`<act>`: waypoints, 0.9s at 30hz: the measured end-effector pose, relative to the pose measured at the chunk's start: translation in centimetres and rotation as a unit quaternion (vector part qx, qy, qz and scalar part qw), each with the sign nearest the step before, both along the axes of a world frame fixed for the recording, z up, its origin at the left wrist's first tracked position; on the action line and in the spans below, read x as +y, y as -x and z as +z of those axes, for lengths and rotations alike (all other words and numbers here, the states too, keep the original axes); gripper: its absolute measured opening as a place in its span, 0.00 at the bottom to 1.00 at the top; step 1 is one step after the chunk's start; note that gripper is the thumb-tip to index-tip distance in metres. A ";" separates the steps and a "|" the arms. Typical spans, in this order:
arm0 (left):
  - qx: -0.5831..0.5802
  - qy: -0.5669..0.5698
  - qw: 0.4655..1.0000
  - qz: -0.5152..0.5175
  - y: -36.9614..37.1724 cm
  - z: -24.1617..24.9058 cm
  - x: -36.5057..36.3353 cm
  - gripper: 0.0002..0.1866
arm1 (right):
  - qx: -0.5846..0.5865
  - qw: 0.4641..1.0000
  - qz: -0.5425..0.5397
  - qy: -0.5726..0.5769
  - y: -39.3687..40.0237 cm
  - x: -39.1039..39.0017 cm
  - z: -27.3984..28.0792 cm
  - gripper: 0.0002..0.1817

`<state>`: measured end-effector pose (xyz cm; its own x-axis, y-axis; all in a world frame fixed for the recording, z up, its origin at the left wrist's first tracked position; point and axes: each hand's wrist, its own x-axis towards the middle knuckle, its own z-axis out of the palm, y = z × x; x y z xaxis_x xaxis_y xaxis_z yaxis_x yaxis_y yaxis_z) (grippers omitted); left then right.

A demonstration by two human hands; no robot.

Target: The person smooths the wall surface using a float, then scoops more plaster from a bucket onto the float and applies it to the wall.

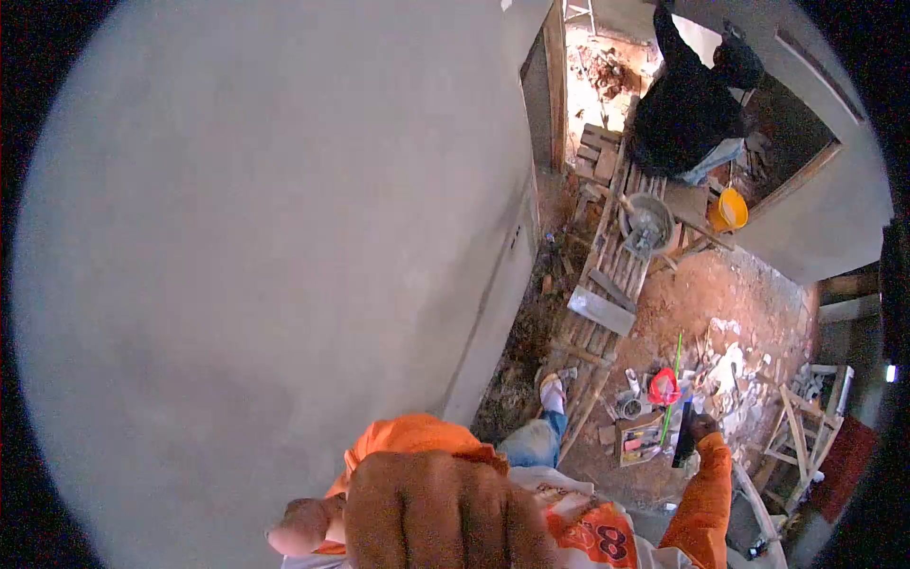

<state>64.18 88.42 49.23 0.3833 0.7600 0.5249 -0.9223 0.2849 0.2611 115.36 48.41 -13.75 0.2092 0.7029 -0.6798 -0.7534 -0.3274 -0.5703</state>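
My left hand (441, 512) is close to the camera at the bottom, its fingers curled together and the thumb out to the left. What it holds, if anything, is hidden. Lower right, my right hand (703, 427) is closed at the end of an orange sleeve. It grips a long dark-blue flat tool (682, 436) seen nearly edge-on. Grey plastered wall (265, 237) fills the left side. One of my feet (554, 391) stands on a rough plank scaffold (588, 353), with a pale flat board (601, 310) lying further along it.
A mortar basin (646, 226) rests on the planks, near a person in dark clothes (687, 114). Beyond it is a yellow bucket (728, 211). Below lie a green stick (672, 398), a red plastic item (664, 386) and rubble (730, 375). A wooden trestle (806, 436) stands at right.
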 end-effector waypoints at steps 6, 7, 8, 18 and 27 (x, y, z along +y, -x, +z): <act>0.035 -0.182 0.980 0.077 3.5 1.0 4.5 0.20 | -0.502 0.776 0.356 0.136 6.4 5.6 13.5 0.09; 0.065 -0.233 0.957 0.159 4.5 1.3 5.6 0.18 | -0.513 0.729 0.399 0.214 6.9 4.0 16.1 0.14; 0.105 -0.288 0.911 0.275 5.7 1.7 6.8 0.17 | -0.521 0.676 0.431 0.292 7.0 2.8 18.4 0.19; 0.344 -0.312 0.133 0.876 16.5 2.9 16.6 0.18 | -0.526 0.567 0.390 0.499 -1.3 -1.9 31.9 0.19; 0.380 -0.345 -0.023 0.858 17.7 1.6 19.0 0.24 | -0.522 0.768 0.323 0.183 3.5 22.4 27.9 0.14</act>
<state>46.46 107.40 50.79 0.2387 -0.1038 0.9655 0.9379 -0.2332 -0.2570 111.85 70.79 14.19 0.4621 0.6909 -0.5559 0.4381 -0.7229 -0.5343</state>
